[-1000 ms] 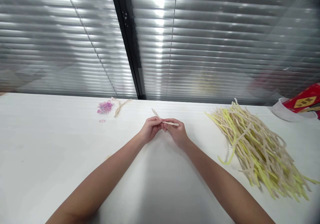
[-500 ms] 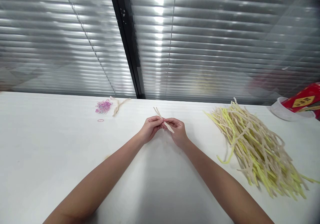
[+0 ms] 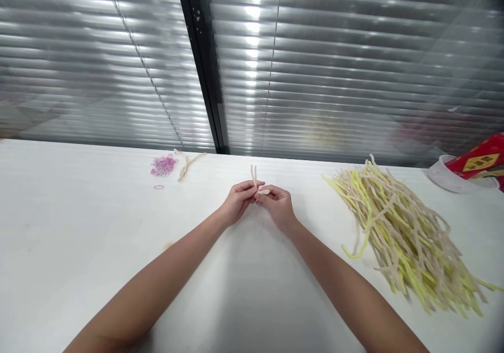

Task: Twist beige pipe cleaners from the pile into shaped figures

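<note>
Both hands meet over the middle of the white table (image 3: 252,290), fingertips pinched close together. Between them are beige yarn strands (image 3: 254,173), two thin ends standing up above the fingers. My left hand (image 3: 237,201) is closed on the strands near their middle. My right hand (image 3: 279,205) pinches the other end, a pale short piece showing over its thumb. A small band at the pinch is mostly hidden by the fingers. To the left lie a heap of pink and purple rubber bands (image 3: 164,165) and one loose rubber band (image 3: 158,187).
Beside the heap lies a tied beige yarn piece (image 3: 189,166). A big pile of beige and yellow yarn strands (image 3: 405,232) covers the right side. Behind it stand a clear plastic tub (image 3: 449,177) and a red packet (image 3: 482,156). Window blinds (image 3: 334,69) rise along the back edge.
The yarn has turned between my fingers: its upper ends now point straight up, and the lower end has swung up to lie across my right fingers. Both hands stay in nearly the same place.
</note>
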### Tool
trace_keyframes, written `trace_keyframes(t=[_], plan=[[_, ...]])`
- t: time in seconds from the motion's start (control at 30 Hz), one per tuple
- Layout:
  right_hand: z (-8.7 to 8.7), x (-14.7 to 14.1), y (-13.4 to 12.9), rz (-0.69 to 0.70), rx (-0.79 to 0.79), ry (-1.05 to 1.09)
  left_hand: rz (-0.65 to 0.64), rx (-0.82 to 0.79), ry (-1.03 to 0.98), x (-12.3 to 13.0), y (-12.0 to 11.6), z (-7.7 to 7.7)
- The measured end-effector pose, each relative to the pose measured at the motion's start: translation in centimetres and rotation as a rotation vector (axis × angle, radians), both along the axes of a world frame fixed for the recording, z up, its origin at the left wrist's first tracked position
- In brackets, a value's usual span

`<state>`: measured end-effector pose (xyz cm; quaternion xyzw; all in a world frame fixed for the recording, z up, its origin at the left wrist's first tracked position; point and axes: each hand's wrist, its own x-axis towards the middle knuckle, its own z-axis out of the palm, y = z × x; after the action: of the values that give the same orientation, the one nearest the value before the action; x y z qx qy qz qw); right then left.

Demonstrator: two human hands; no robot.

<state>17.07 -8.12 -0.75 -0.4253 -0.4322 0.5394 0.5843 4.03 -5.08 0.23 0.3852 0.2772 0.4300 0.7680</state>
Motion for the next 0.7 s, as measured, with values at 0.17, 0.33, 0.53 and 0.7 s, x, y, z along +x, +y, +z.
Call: trace_keyframes(t=[0.17, 0.33, 0.53, 0.7], plan=[[0.25, 0.04, -0.24, 0.032, -0.023, -0.063, 0.069, -0.043, -0.012, 0.04, 0.09, 0.01], [0.21, -0.09, -0.24, 0.02, -0.104, -0.065, 0.107, -0.023, 0.006, 0.1, -0.09, -0.11], [0.44, -0.56, -0.37, -0.05, -0.131, -0.144, 0.092, 0.082, 0.126, 0.38, -0.78, -0.25], [0.25, -0.83, -0.54, -0.092, -0.09, -0.241, 0.154, 0.112, 0.175, 0.68, -0.69, -0.71]])
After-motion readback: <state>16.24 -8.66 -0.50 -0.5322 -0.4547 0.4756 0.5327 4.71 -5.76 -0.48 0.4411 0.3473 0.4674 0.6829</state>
